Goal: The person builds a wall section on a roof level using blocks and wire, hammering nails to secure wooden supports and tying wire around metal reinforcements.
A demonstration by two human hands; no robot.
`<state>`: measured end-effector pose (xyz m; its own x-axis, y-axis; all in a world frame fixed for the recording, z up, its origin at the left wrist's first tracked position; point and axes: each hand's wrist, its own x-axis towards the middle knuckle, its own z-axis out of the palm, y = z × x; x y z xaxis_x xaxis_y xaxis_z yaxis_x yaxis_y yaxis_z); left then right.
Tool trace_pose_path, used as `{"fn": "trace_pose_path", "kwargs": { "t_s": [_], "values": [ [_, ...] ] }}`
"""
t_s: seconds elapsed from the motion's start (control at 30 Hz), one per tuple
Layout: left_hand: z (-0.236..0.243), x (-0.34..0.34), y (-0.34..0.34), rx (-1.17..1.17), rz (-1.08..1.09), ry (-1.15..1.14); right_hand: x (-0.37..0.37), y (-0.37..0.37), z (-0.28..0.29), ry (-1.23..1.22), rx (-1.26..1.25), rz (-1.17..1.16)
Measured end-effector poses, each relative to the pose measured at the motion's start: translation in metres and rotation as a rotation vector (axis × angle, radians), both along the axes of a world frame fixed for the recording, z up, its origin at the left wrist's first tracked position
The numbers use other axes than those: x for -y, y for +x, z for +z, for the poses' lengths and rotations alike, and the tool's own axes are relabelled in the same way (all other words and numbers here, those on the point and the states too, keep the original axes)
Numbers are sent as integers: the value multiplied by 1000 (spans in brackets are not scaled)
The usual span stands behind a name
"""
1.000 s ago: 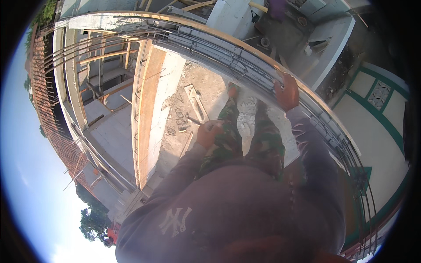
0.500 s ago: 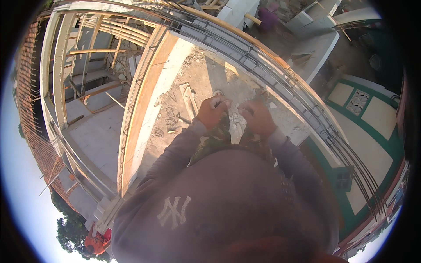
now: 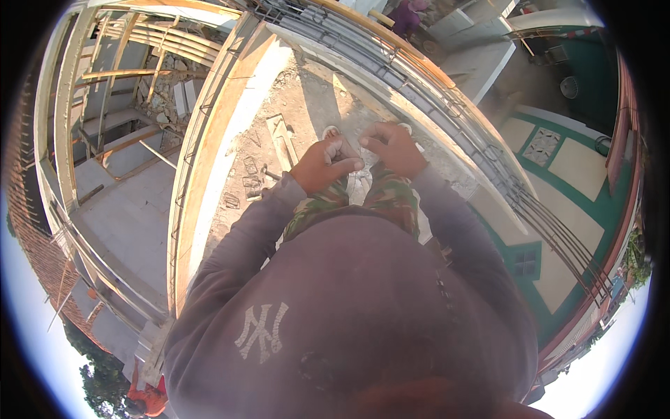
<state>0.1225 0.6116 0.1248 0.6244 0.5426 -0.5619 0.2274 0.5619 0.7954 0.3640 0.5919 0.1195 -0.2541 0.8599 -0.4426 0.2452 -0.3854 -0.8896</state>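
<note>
Head view: the left hand (image 3: 325, 166) and the right hand (image 3: 395, 149) are near each other but apart, in front of the person's body, above the camouflage trousers (image 3: 391, 199). Both have loosely curled fingers, the left thumb pointing toward the right hand; whether either grasps something thin, I cannot tell. Beyond the right hand, the steel rebar cage (image 3: 447, 115) runs from the top of the view down to the right, its long bars fanning out loose at the lower end, with a timber board (image 3: 419, 63) along its far side. To the left of the left hand, a hammer (image 3: 271, 173) lies on the sandy ground (image 3: 307, 91), close to the sleeve, and a long wooden piece (image 3: 281, 143) lies just beyond it. Farther left stands a pale board (image 3: 216, 133) with more bars along its outer edge. A green and cream wall (image 3: 579, 167) fills the right side. A person in orange (image 3: 150, 399) is at lower left, and another in purple (image 3: 408, 15) at the top.
</note>
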Motion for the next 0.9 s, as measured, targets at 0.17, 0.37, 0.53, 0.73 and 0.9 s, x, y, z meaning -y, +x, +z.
{"fn": "trace_pose_path", "kwargs": {
  "t_s": [0.17, 0.37, 0.53, 0.73, 0.9],
  "values": [
    [-21, 22, -5, 58, 230, 75, 25, -23, -1, -430, -203, 15],
    [-87, 75, 2, -12, 542, -155, 57, -23, -43, -535, -210, 76],
    [-136, 95, 3, -258, 659, -42, 63, -23, -64, -689, -139, 130],
    [-186, 136, -3, -474, 887, -150, 83, -14, -109, -569, -98, 425],
    [-196, 141, 15, -318, 978, -283, 78, 2, -128, -289, 83, 547]
  ]
}}
